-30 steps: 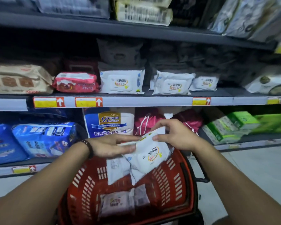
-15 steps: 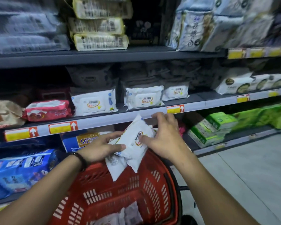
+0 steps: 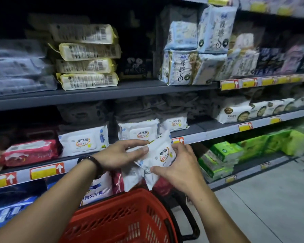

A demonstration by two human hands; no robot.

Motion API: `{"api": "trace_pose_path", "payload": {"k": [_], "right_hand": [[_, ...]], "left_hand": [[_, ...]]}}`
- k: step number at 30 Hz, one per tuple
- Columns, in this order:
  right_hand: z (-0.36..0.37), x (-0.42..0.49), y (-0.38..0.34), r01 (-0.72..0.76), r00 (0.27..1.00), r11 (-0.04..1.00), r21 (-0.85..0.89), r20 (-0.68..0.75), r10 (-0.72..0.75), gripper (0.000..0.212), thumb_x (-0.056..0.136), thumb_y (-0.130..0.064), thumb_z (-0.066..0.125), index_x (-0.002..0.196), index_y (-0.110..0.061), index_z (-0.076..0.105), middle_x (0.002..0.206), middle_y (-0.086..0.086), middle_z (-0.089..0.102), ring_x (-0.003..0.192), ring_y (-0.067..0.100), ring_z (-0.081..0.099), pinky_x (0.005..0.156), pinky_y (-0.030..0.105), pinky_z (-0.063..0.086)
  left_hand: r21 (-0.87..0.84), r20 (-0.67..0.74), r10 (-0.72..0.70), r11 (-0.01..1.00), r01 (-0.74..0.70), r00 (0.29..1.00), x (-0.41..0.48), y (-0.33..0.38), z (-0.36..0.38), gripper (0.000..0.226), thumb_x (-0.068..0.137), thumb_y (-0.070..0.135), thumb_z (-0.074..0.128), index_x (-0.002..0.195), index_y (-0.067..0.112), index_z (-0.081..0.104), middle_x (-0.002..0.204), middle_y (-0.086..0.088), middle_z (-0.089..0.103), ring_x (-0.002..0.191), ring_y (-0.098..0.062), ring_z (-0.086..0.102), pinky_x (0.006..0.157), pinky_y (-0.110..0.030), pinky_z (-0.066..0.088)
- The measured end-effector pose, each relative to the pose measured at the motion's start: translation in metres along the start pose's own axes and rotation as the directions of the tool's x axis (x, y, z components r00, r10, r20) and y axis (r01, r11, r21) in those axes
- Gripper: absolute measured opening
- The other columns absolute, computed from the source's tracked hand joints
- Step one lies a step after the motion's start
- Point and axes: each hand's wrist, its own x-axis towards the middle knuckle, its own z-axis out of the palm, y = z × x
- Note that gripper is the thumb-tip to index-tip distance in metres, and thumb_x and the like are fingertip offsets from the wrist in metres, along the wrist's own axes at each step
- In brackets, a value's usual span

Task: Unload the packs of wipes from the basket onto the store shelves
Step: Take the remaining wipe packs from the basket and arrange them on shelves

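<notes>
Two bare forearms reach forward from the bottom edge, meeting over a red plastic shopping basket (image 3: 123,220). The left hand (image 3: 119,153), a dark bracelet on its wrist, and the right hand (image 3: 179,165) together grasp soft white plastic packs of wipes (image 3: 158,155), thumbs and fingers curled round them. The packs are held tilted just above the basket rim, in front of the grey metal shelf (image 3: 188,135) where matching white packs (image 3: 82,140) lie flat
</notes>
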Motion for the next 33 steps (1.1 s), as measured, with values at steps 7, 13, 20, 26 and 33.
{"api": "trace_pose_path", "payload": {"k": [7, 13, 20, 26, 33], "right_hand": [[-0.023, 0.045, 0.043, -0.189, 0.925, 0.968, 0.168, -0.302, 0.233, 0.095, 0.050, -0.061, 0.096, 0.121, -0.010, 0.061, 0.118, 0.005, 0.059, 0.118, 0.025, 0.054, 0.100, 0.036, 0.049], [-0.013, 0.137, 0.049, -0.203, 0.864, 0.945, 0.255, -0.408, 0.296, 0.096, 0.055, -0.061, 0.096, 0.122, -0.002, 0.061, 0.123, 0.016, 0.063, 0.121, 0.032, 0.055, 0.101, 0.035, 0.043], [0.043, 0.178, 0.084, -0.168, 0.885, 0.981, 0.098, -0.424, 0.194, 0.102, 0.057, -0.066, 0.091, 0.128, -0.004, 0.054, 0.125, 0.015, 0.058, 0.119, 0.036, 0.057, 0.104, 0.042, 0.047], [0.057, 0.183, 0.085, -0.202, 0.872, 0.974, -0.104, -0.472, 0.130, 0.100, 0.053, -0.079, 0.083, 0.118, -0.008, 0.056, 0.117, 0.012, 0.061, 0.112, 0.036, 0.061, 0.098, 0.049, 0.046], [0.039, 0.183, 0.096, -0.179, 0.948, 0.982, -0.057, -0.277, 0.157, 0.086, 0.071, -0.071, 0.082, 0.128, -0.010, 0.059, 0.127, 0.010, 0.062, 0.122, 0.034, 0.059, 0.100, 0.046, 0.049]], "left_hand": [[0.039, 0.044, -0.054, 0.998, 0.052, 0.998, 0.032, 0.033, 0.000, 0.043, 0.091, 0.060, 0.070, 0.133, 0.054, 0.064, 0.139, 0.028, 0.061, 0.106, 0.002, 0.071, 0.084, -0.034, 0.065], [0.518, 0.046, -0.130, 0.851, 0.088, 0.990, 0.055, 0.030, -0.004, 0.088, 0.088, 0.053, 0.077, 0.161, 0.035, 0.032, 0.164, 0.009, 0.043, 0.145, -0.011, 0.047, 0.113, -0.020, 0.037], [0.592, -0.024, -0.201, 0.787, 0.176, 0.979, 0.067, 0.016, -0.005, 0.063, 0.094, 0.043, 0.073, 0.150, 0.028, 0.048, 0.149, 0.011, 0.053, 0.135, -0.008, 0.051, 0.102, -0.016, 0.037], [0.592, -0.028, -0.193, 0.788, 0.172, 0.981, 0.088, 0.010, 0.009, 0.070, 0.091, 0.046, 0.075, 0.152, 0.030, 0.047, 0.152, 0.012, 0.053, 0.135, -0.007, 0.053, 0.107, -0.016, 0.039], [0.582, -0.051, -0.160, 0.798, 0.159, 0.986, 0.098, 0.022, 0.029, 0.054, 0.092, 0.041, 0.074, 0.141, 0.029, 0.056, 0.140, 0.014, 0.058, 0.129, -0.008, 0.056, 0.095, -0.015, 0.039]]}}
